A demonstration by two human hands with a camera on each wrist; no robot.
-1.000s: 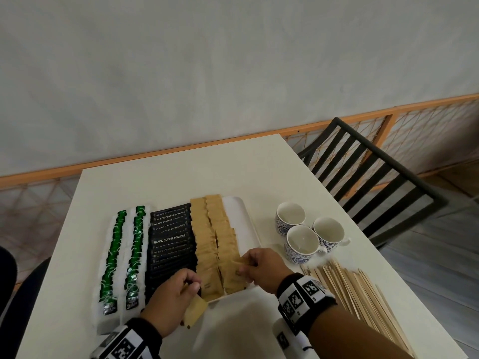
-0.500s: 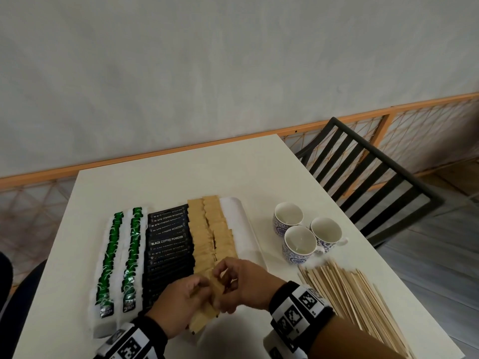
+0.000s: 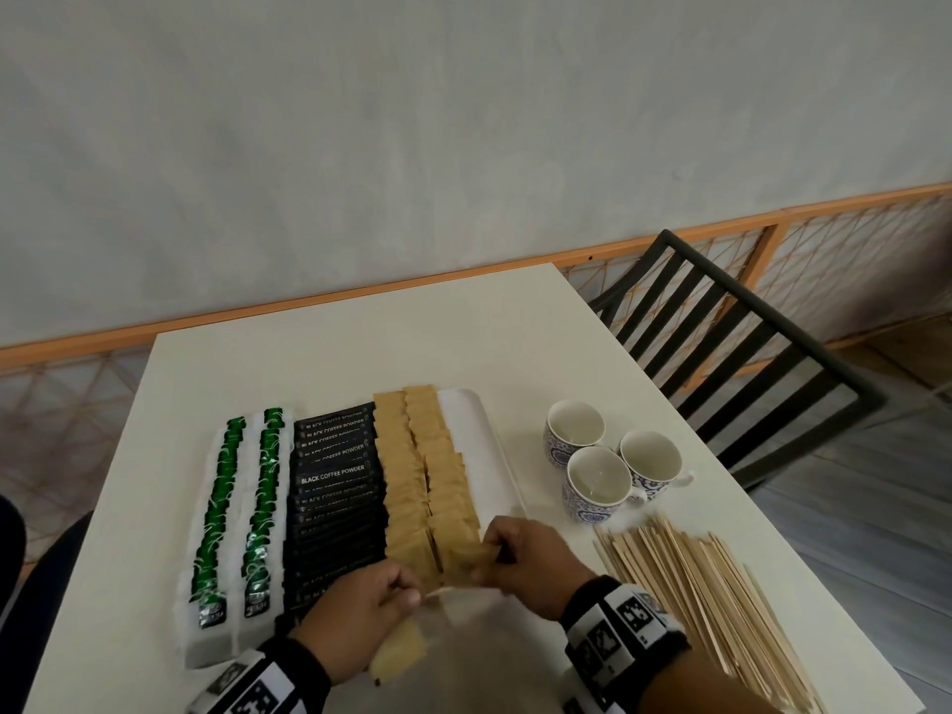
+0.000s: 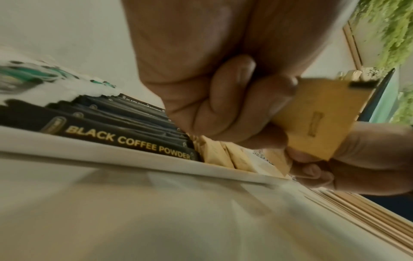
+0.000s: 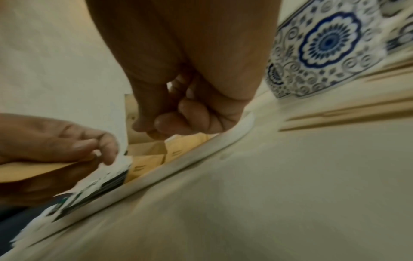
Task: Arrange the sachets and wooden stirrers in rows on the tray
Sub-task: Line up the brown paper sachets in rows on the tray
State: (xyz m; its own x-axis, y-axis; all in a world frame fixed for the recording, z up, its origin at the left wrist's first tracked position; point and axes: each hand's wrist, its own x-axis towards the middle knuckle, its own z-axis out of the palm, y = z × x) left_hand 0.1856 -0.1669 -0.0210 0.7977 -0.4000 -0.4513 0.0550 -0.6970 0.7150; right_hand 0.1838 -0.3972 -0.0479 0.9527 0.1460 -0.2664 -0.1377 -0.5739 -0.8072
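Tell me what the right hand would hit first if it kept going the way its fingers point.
Probably the left hand: the right hand points left across the tray's near edge, brown sachets between them.

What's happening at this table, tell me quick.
A person is laying sachets in rows on a white tray. Green sachets, black coffee sachets and brown sachets already fill most of it. The left hand holds spare brown packets, while the right hand pinches one brown sachet at the near end of the brown rows. The wooden stirrers lie piled on the table, beside three cups.
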